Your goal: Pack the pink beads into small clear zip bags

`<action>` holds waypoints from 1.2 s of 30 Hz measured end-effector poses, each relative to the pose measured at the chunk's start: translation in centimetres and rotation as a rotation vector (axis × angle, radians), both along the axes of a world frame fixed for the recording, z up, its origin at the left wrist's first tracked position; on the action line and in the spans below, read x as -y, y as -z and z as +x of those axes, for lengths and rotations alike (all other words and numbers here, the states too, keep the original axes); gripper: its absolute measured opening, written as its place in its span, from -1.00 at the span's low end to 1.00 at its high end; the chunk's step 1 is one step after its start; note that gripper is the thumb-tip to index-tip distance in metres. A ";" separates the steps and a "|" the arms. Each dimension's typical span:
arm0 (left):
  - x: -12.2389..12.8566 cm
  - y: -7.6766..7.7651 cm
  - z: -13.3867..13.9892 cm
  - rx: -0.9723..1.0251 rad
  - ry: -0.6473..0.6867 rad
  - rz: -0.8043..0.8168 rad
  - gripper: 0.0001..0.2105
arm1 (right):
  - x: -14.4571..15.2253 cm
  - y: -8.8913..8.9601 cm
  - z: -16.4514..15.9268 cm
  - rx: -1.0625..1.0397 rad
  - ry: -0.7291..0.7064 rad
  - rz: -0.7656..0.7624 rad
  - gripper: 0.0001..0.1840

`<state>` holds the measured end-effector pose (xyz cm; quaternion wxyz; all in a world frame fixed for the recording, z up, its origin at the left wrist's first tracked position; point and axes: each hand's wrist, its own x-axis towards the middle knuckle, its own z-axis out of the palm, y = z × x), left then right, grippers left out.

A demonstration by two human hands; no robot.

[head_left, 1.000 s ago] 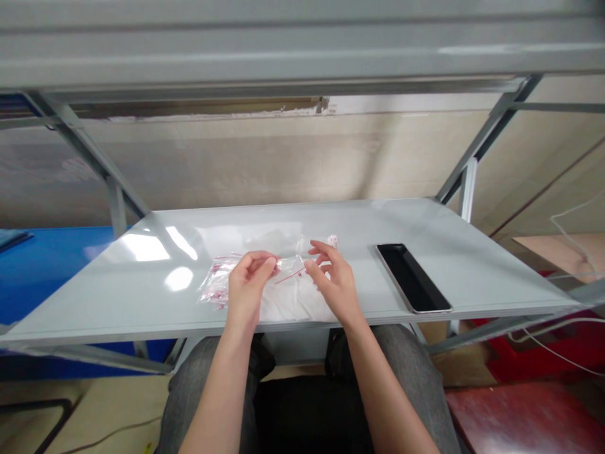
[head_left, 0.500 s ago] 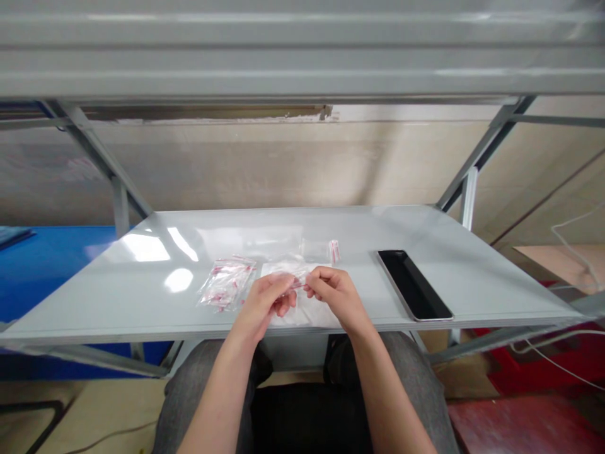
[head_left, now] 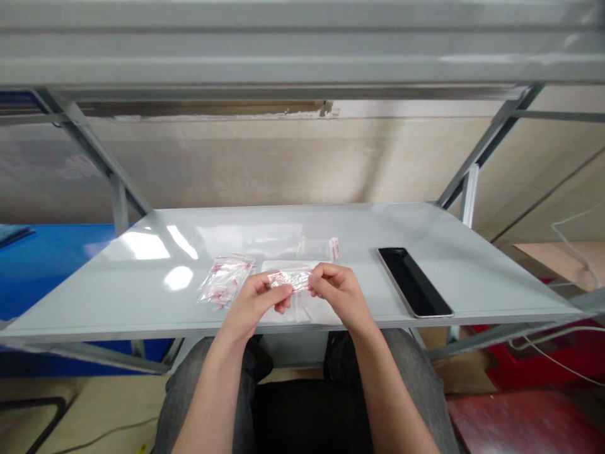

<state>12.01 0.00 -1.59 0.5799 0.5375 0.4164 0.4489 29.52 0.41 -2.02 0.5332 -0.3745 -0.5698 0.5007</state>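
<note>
Your left hand [head_left: 255, 299] and right hand [head_left: 338, 287] each pinch one end of a small clear bag [head_left: 292, 279], held between them above a white sheet [head_left: 312, 312] on the table [head_left: 363, 230]. More bags [head_left: 225, 280] lie left; a flat black device [head_left: 413, 282] rests right.

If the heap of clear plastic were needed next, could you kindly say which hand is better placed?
Likely the left hand: it is nearer the heap of clear plastic, while the right hand is farther off, though both hold a clear packet.
</note>
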 end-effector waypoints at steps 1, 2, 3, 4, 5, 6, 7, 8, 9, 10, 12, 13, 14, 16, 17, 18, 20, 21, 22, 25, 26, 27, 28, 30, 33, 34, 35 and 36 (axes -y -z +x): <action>0.0 -0.1 -0.1 -0.003 0.006 0.008 -0.77 | 0.0 -0.1 0.1 -0.003 0.010 0.004 -0.75; 0.1 -0.2 -0.2 -0.008 0.009 0.016 -0.77 | 0.1 -0.2 0.1 -0.006 0.019 0.006 -0.76; 0.1 -0.2 -0.3 -0.012 0.009 0.026 -0.77 | 0.1 -0.2 0.2 -0.006 0.025 0.008 -0.76; 0.2 -0.3 -0.3 -0.017 0.006 0.036 -0.76 | 0.1 -0.3 0.3 -0.006 0.026 0.009 -0.76; 0.2 -0.4 -0.4 -0.022 0.000 0.045 -0.75 | 0.1 -0.3 0.4 -0.007 0.024 0.011 -0.76; 0.3 -0.5 -0.4 -0.024 -0.005 0.051 -0.74 | 0.2 -0.3 0.5 -0.010 0.022 0.013 -0.76; 0.4 -0.6 -0.5 -0.029 0.000 0.051 -0.73 | 0.2 -0.2 0.5 -0.018 0.021 0.014 -0.76; 0.5 -0.7 -0.5 -0.036 0.014 0.047 -0.73 | 0.1 -0.1 0.6 -0.034 0.019 0.012 -0.75; 0.6 -0.8 -0.5 -0.042 0.034 0.039 -0.73 | 0.1 0.1 0.7 -0.055 0.014 0.006 -0.74; 0.6 -0.8 -0.5 -0.045 0.054 0.031 -0.74 | 0.1 0.2 0.7 -0.085 0.004 -0.003 -0.73; 0.7 -0.9 -0.4 -0.027 0.072 0.011 -0.77 | 0.2 0.6 0.6 -0.154 -0.046 -0.026 -0.70; 0.8 -0.9 -0.3 -0.008 0.066 0.002 -0.78 | 0.2 0.7 0.4 -0.180 -0.085 -0.032 -0.69; 0.8 -0.8 -0.2 0.013 0.055 -0.005 -0.79 | 0.2 0.8 0.2 -0.191 -0.126 -0.025 -0.67; 0.9 -0.8 0.0 0.042 0.039 -0.010 -0.78 | 0.4 0.8 -0.5 -0.164 -0.221 0.015 -0.65; 0.9 -0.9 0.1 0.048 0.040 -0.007 -0.77 | 0.5 0.7 -0.8 -0.138 -0.267 0.036 -0.64; 0.9 -1.0 0.2 0.049 0.050 -0.001 -0.76 | 0.6 0.5 -1.1 -0.112 -0.301 0.050 -0.64; 1.0 -1.3 0.2 0.037 0.098 0.012 -0.75 | 0.8 0.3 -1.6 -0.071 -0.311 0.058 -0.63; 1.1 -1.4 0.3 0.026 0.126 0.020 -0.75 | 0.9 0.2 -1.7 -0.050 -0.290 0.056 -0.64; 1.1 -1.6 0.3 0.014 0.147 0.029 -0.75 | 0.9 0.1 -1.8 -0.029 -0.257 0.058 -0.64; 1.2 -1.7 0.3 -0.012 0.152 0.054 -0.76 | 0.9 0.2 -1.7 0.021 -0.193 0.078 -0.64; 1.2 -1.7 0.4 -0.016 0.140 0.060 -0.76 | 0.9 0.3 -1.7 0.025 -0.187 0.074 -0.64; 1.1 -1.6 0.4 -0.020 0.127 0.065 -0.75 | 0.8 0.4 -1.7 0.024 -0.181 0.064 -0.65; 1.1 -1.5 0.4 -0.022 0.116 0.073 -0.75 | 0.8 0.5 -1.6 0.022 -0.176 0.053 -0.66; 1.0 -1.3 0.4 -0.029 0.104 0.088 -0.74 | 0.8 0.6 -1.5 0.014 -0.178 0.040 -0.67; 1.0 -1.2 0.3 -0.021 0.084 0.110 -0.76 | 0.7 0.6 -1.1 0.004 -0.205 0.038 -0.68; 1.0 -1.3 0.3 -0.021 0.078 0.114 -0.76 | 0.7 0.6 -1.0 -0.007 -0.211 0.033 -0.69; 1.1 -1.3 0.2 -0.022 0.076 0.118 -0.76 | 0.7 0.6 -0.9 -0.025 -0.216 0.024 -0.71; 1.1 -1.3 0.1 -0.026 0.081 0.122 -0.76 | 0.7 0.6 -0.9 -0.054 -0.217 0.015 -0.72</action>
